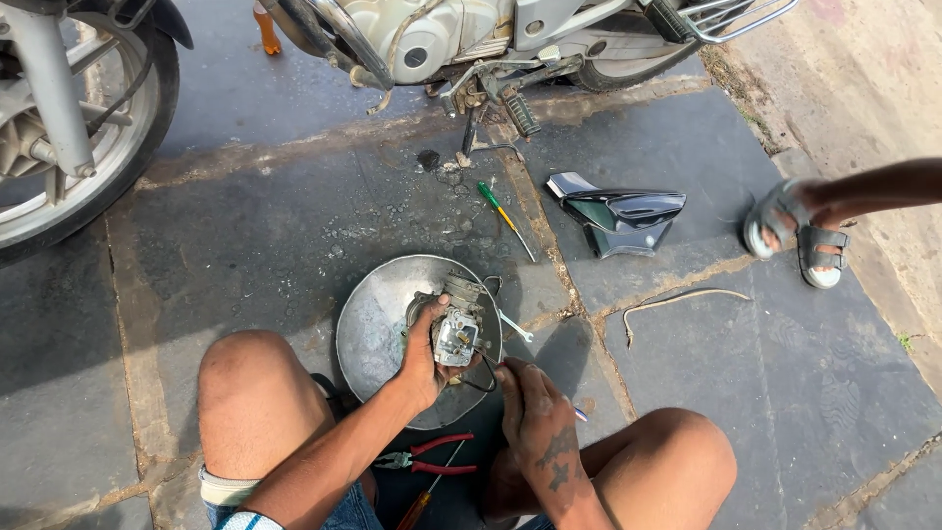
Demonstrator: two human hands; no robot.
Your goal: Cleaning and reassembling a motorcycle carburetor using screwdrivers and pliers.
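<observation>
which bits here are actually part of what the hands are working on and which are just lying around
In hand:
- carburetor, gripped by the left hand
- right hand, fingertips at its lower edge
- round metal pan beneath it

Lying about:
- red-handled pliers
- green-handled screwdriver
- black side panel
- small wrench at the pan's rim
- motorcycle behind

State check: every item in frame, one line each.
Carburetor: held in left hand, over the pan.
Right hand: fingertips beside carburetor, grip unclear.
Pliers: lying on ground, unused.
Green screwdriver: lying on ground.
Black side panel: off the bike, on ground.
</observation>
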